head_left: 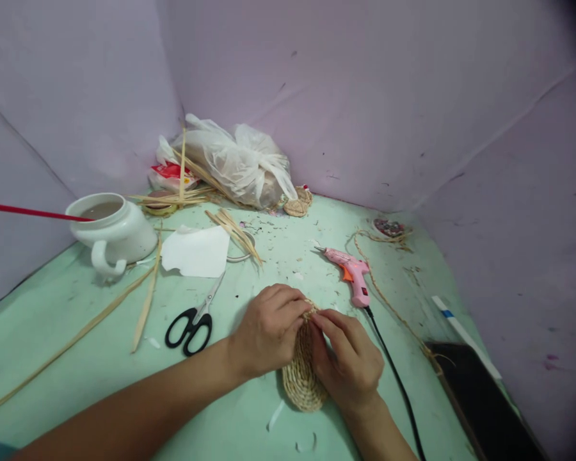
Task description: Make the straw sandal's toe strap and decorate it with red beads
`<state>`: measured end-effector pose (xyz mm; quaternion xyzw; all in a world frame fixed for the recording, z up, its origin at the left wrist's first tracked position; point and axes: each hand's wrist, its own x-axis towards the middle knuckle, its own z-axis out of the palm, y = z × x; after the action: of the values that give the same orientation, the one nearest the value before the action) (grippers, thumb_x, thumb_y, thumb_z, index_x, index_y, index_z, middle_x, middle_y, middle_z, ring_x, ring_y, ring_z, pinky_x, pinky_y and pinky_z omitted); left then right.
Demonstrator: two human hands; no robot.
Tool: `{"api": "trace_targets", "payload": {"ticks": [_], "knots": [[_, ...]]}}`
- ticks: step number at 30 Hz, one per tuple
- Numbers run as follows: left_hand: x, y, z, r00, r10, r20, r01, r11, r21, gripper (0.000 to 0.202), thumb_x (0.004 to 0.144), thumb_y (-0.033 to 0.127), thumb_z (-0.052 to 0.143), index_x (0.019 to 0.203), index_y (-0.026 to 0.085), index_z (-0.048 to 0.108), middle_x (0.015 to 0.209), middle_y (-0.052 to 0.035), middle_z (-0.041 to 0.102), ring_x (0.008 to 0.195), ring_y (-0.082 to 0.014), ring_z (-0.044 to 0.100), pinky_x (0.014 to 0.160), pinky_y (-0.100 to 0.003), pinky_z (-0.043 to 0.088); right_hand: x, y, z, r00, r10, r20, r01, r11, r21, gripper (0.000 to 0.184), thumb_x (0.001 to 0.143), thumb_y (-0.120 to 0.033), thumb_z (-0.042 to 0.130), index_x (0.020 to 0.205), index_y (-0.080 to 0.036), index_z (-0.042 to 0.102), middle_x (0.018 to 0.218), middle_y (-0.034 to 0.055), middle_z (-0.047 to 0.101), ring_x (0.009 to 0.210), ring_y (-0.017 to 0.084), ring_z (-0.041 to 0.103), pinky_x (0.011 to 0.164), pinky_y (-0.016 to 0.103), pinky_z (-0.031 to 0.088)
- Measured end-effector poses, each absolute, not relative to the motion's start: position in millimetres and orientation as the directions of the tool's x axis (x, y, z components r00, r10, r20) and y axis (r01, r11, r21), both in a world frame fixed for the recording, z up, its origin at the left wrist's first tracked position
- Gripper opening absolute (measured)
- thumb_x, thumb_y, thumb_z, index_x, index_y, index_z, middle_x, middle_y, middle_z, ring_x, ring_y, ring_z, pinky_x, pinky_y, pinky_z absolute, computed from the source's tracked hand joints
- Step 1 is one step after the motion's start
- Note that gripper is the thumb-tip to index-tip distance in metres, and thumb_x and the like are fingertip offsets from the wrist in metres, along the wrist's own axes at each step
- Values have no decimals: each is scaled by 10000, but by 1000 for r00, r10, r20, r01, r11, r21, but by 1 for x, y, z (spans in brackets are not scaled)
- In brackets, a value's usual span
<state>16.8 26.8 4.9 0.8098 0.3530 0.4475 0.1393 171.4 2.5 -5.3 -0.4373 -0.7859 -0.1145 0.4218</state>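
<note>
Over a pale green tabletop [240,416], we hold an elongated, straw-coloured oval of coiled fibre [304,387] between our hands, pinching its far end: our left hand [271,330] arches from a slanting forearm; our right hand [352,358] angles inward, fingers bent. Beyond lie black-handled metal scissors [201,317], a pink plastic glue gun [348,266] and a knotted white plastic bag [242,163].

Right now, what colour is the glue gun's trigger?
The trigger is orange; it shows in the head view.
</note>
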Motion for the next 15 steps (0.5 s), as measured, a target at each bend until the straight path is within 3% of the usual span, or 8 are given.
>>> {"api": "trace_targets", "payload": {"ticks": [8,12,15], "knots": [[17,24,5,356,646,676,504,-741,443,211,780,80,478,933,148,608,929,-105,649,887,-217,575,791,-391,491,172,0,-6,-255,603,755,778,593,-210,297,747,-56,598,987,-231,580,853,51,701,755,170,653,666,291,539],[16,24,4,369,649,665,506,-741,442,237,782,70,474,965,151,602,951,-108,639,909,-212,570,805,-384,489,170,2,-4,-210,645,734,744,593,-308,295,728,-40,606,961,-217,571,869,60,672,790,177,621,714,319,528],[13,24,6,373,665,648,511,-729,454,301,755,58,499,1033,141,581,1037,-135,603,986,-231,542,851,-406,472,171,-1,-2,-168,729,664,707,558,-435,335,732,-120,620,1041,-215,531,972,80,622,902,211,580,799,392,503]]}}
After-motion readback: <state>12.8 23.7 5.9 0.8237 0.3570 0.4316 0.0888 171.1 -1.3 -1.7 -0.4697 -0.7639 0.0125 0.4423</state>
